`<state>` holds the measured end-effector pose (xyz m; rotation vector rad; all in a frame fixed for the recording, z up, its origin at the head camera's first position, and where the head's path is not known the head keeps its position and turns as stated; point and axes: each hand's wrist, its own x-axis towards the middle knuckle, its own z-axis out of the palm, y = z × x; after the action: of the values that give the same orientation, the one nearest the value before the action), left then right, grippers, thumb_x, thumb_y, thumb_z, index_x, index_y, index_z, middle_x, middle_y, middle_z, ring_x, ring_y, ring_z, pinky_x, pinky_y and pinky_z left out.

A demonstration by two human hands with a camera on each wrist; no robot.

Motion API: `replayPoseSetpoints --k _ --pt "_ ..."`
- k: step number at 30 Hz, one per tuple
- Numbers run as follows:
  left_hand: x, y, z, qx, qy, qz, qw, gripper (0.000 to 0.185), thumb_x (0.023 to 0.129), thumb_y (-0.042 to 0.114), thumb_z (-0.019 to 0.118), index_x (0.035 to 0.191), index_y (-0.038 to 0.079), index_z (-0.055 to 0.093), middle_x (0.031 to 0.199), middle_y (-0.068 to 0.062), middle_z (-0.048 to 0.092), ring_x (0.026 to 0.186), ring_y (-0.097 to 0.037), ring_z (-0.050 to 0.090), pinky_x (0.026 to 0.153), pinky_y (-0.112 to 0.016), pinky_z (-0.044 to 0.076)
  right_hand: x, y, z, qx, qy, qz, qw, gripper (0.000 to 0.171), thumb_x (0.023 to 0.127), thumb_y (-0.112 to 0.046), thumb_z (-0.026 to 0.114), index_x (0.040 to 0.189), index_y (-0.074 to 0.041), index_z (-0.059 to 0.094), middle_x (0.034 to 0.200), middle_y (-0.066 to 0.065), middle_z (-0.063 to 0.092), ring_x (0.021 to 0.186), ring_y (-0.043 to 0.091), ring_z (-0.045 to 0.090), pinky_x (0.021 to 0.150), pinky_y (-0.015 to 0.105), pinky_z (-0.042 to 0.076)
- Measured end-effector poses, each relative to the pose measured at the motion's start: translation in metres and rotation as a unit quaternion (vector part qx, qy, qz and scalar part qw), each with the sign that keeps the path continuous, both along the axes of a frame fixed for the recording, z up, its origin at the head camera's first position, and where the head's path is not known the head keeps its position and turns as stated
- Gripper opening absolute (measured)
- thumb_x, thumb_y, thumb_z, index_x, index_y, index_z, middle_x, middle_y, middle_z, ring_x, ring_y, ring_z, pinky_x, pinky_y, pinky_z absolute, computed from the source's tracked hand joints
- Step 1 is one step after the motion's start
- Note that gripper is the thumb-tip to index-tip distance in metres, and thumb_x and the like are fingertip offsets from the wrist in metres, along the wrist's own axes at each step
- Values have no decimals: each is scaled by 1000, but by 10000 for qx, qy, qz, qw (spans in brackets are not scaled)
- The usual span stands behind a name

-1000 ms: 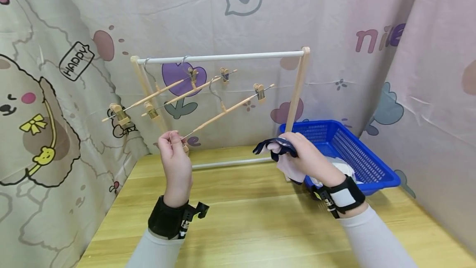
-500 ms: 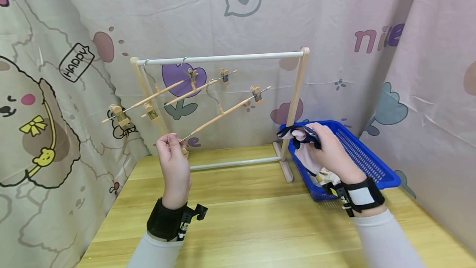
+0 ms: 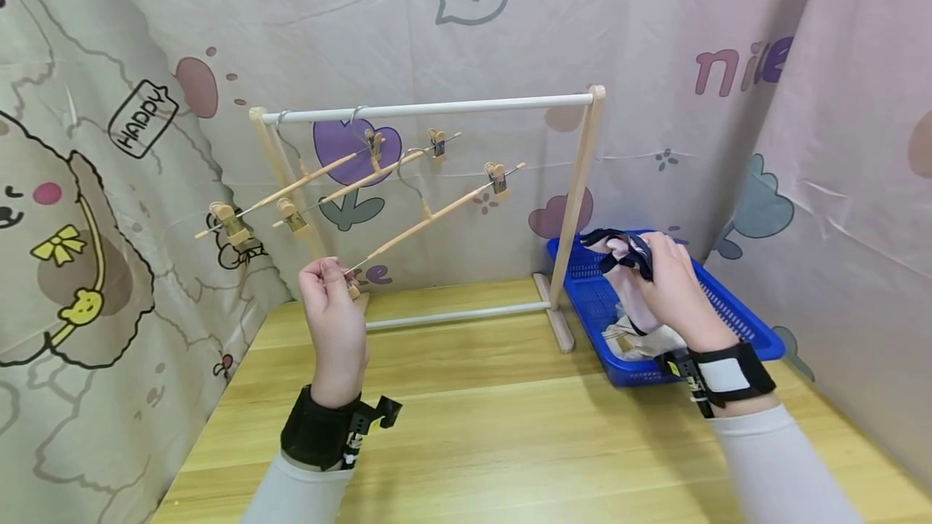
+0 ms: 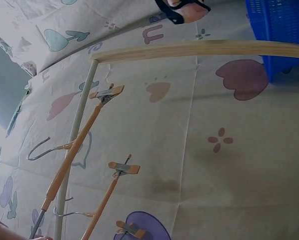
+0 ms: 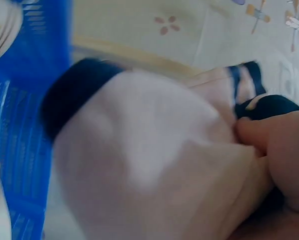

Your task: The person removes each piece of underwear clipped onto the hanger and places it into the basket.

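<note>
My left hand (image 3: 335, 318) pinches the lower left end of a wooden clip hanger (image 3: 437, 215), which slants up to the right in front of the rack; the clip at that end is mostly hidden by my fingers. The hanger's far clip (image 3: 497, 178) shows bare at its raised end. In my right hand (image 3: 673, 289) I grip a pale pink sock (image 5: 144, 145) with navy ends and a navy-striped cuff. It hangs bunched over the blue plastic basket (image 3: 593, 297). Inside that basket lie pale cloth items (image 3: 629, 338).
A drying rack with a white top bar (image 3: 473, 106) and wooden posts (image 3: 578, 192) stands at the back of the wooden table (image 3: 466, 427). Two more clip hangers (image 3: 320, 179) hang from its left part. A printed curtain (image 3: 655, 23) surrounds the table.
My right hand has moved right with the sock, from beside the rack's right post to over the basket. The left hand and its hanger have shifted slightly left.
</note>
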<state>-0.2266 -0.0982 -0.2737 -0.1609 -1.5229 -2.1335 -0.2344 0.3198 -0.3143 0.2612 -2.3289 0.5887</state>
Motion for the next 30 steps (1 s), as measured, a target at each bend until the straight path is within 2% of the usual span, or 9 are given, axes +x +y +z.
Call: replayPoseSetpoints --k 3,7,14,21,27,30 --pt "-1 0 0 13 23 -25 10000 19 114 23 27 118 7 37 103 -3 36 96 -15 39 86 -24 34 -3 9 -7 118 -121 -203 9997 30 97 2 63 118 14 46 109 35 54 105 50 48 97 62 31" --pt "-2 1 -1 89 89 -102 9999 18 114 23 28 116 8 37 102 -3 35 93 -14 38 83 -24 33 -4 16 -16 228 -518 -393 9976 38 98 -2 63 122 17 40 115 38 47 106 51 42 91 61 28" --pt "-2 2 -1 139 100 -104 9998 18 114 22 27 116 8 37 100 -3 35 91 -14 37 83 -23 33 -4 22 -23 382 -1195 -382 9914 44 99 -3 62 125 19 34 117 39 38 108 51 34 91 61 28" --pt "-1 1 -1 80 119 -139 9998 18 114 23 27 117 8 37 101 -3 35 92 -15 36 84 -24 33 -3 26 -22 745 -1733 -392 9813 44 100 -9 63 121 19 37 112 37 39 104 51 36 91 63 31" --pt "-1 2 0 22 118 -164 9998 18 114 23 28 117 8 37 102 -3 35 92 -17 36 85 -26 32 -1 26 -20 902 -2023 -394 9744 41 99 -13 66 114 15 40 105 33 41 99 49 40 85 62 37" --pt "-2 2 0 5 132 -173 9998 17 114 23 28 116 9 36 102 -3 35 93 -18 36 85 -26 32 0 26 -20 939 -2162 -406 9710 45 96 -14 70 113 16 41 105 35 43 98 50 44 82 61 41"
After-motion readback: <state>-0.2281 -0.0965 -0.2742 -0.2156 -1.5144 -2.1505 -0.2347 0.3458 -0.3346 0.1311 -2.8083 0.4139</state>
